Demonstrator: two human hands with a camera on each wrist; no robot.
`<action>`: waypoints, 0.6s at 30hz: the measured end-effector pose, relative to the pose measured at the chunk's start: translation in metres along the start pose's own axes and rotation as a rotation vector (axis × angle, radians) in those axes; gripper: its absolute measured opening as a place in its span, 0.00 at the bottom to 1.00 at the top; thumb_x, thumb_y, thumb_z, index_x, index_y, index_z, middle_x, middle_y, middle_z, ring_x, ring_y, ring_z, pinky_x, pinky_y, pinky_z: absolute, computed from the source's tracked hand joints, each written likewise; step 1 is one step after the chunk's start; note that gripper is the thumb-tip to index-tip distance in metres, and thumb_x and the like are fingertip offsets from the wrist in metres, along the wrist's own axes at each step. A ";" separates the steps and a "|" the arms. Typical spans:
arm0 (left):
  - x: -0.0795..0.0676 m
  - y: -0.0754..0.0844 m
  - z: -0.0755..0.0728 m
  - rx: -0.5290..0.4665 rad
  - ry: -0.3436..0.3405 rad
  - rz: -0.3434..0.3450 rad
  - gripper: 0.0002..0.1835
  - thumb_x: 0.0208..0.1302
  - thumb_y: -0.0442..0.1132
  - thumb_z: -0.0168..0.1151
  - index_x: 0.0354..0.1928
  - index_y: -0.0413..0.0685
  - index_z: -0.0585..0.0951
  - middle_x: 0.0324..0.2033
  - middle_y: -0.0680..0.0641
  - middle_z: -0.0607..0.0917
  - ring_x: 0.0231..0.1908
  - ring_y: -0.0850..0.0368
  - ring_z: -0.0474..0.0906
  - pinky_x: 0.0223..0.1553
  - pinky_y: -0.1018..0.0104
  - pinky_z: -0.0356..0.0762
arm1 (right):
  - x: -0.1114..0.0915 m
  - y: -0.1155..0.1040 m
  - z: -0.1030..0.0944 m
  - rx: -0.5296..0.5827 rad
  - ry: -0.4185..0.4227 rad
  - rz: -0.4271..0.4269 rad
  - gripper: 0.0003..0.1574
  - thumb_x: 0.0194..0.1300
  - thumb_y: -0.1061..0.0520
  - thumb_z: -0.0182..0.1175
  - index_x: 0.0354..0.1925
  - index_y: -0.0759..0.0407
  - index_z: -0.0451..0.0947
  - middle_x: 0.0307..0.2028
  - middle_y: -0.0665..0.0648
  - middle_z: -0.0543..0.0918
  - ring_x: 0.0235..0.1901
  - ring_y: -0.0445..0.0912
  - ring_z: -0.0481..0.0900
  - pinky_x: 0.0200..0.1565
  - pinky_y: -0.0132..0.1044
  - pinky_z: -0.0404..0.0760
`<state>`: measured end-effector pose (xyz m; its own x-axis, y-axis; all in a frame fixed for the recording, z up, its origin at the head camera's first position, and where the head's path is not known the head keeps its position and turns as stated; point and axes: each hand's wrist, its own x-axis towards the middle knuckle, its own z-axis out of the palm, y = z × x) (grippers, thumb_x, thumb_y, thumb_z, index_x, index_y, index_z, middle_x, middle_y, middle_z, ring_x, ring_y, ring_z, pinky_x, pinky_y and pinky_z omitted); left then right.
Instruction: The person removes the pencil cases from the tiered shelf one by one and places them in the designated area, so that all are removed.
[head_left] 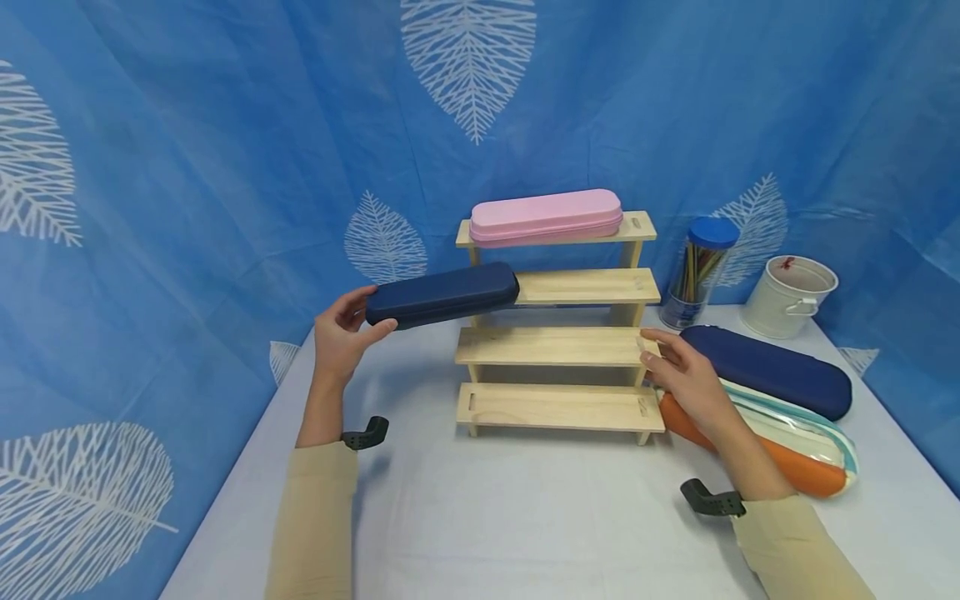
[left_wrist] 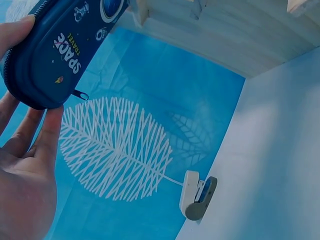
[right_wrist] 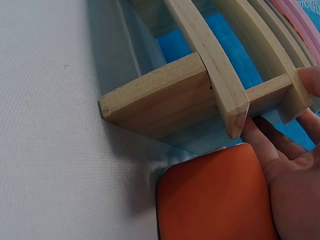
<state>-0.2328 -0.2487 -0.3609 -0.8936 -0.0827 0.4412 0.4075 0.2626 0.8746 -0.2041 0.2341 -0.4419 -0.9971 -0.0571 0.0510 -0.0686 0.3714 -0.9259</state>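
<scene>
My left hand (head_left: 341,342) holds a dark blue hard pencil case (head_left: 442,293) by its left end, thumb on the near side and fingers behind. The case's right end overlaps the third step of a wooden tiered shelf (head_left: 555,406). In the left wrist view, the pencil case (left_wrist: 55,60) shows "SPACE TRAVEL" lettering and a zipper pull near the fingers. My right hand (head_left: 690,383) grips the shelf's right end at the second step from the bottom. The right wrist view shows fingers (right_wrist: 260,142) against the shelf's side (right_wrist: 235,110).
A pink pencil case (head_left: 546,218) lies on the top step. Right of the shelf are a navy case (head_left: 772,368), an orange-and-clear case (head_left: 802,462), a blue-lidded tub of pencils (head_left: 693,275) and a white metal bucket (head_left: 783,304). Blue leaf-patterned cloth (head_left: 247,208) hangs behind.
</scene>
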 end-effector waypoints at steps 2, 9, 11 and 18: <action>-0.001 0.000 -0.002 -0.006 0.006 -0.006 0.31 0.51 0.36 0.75 0.59 0.37 0.77 0.55 0.41 0.79 0.53 0.49 0.75 0.61 0.56 0.66 | 0.000 -0.001 0.000 0.003 0.003 0.000 0.38 0.68 0.37 0.55 0.70 0.48 0.62 0.70 0.59 0.60 0.64 0.58 0.65 0.51 0.45 0.77; -0.004 -0.001 -0.007 -0.007 0.023 -0.014 0.30 0.51 0.35 0.75 0.58 0.38 0.78 0.53 0.41 0.80 0.51 0.49 0.76 0.60 0.56 0.67 | 0.001 0.000 0.002 0.001 -0.009 -0.018 0.38 0.69 0.38 0.54 0.71 0.49 0.61 0.70 0.61 0.60 0.63 0.60 0.66 0.50 0.44 0.77; -0.004 -0.002 -0.009 -0.017 0.025 -0.008 0.30 0.51 0.35 0.75 0.58 0.37 0.78 0.53 0.41 0.80 0.50 0.48 0.77 0.60 0.56 0.67 | 0.001 0.000 0.002 0.003 -0.005 -0.015 0.38 0.68 0.37 0.54 0.71 0.48 0.61 0.70 0.60 0.60 0.63 0.59 0.66 0.50 0.45 0.77; 0.000 -0.024 -0.020 -0.073 0.054 -0.007 0.30 0.49 0.31 0.75 0.58 0.41 0.79 0.52 0.41 0.80 0.48 0.49 0.77 0.58 0.62 0.70 | 0.000 0.002 0.000 0.006 -0.006 -0.015 0.39 0.69 0.39 0.54 0.72 0.50 0.59 0.70 0.60 0.59 0.64 0.60 0.64 0.50 0.46 0.76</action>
<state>-0.2384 -0.2742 -0.3780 -0.8860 -0.1360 0.4433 0.4155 0.1916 0.8892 -0.2045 0.2347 -0.4440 -0.9957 -0.0681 0.0623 -0.0830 0.3648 -0.9274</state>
